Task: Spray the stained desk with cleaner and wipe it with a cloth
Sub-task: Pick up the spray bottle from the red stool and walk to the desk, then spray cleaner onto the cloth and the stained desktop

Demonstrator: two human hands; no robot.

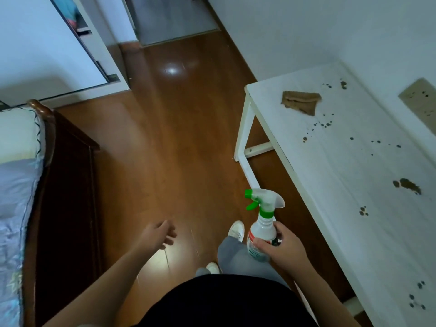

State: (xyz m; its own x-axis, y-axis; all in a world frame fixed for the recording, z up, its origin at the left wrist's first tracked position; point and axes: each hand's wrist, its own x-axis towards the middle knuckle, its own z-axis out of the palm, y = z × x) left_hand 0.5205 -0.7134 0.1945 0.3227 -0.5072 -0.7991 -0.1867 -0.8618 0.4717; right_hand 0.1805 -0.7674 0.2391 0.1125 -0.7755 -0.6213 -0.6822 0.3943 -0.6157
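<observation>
A white desk (pixel 342 166) runs along the right wall, dotted with dark brown stains; the largest stain (pixel 409 186) lies near its right side. A crumpled brown cloth (pixel 300 101) rests on the desk's far end. My right hand (pixel 280 247) is shut on a white spray bottle (pixel 262 228) with a green nozzle and trigger, held upright over the floor just left of the desk's front edge, nozzle pointing left. My left hand (pixel 159 234) hangs over the floor with fingers apart, holding nothing.
A dark wooden bed frame (pixel 68 185) with pale bedding stands at the left. Brown wooden floor (pixel 165 138) stretches between bed and desk toward a doorway at the top. My legs and white shoes (pixel 236 228) are below me. A white wardrobe (pixel 59 55) stands at upper left.
</observation>
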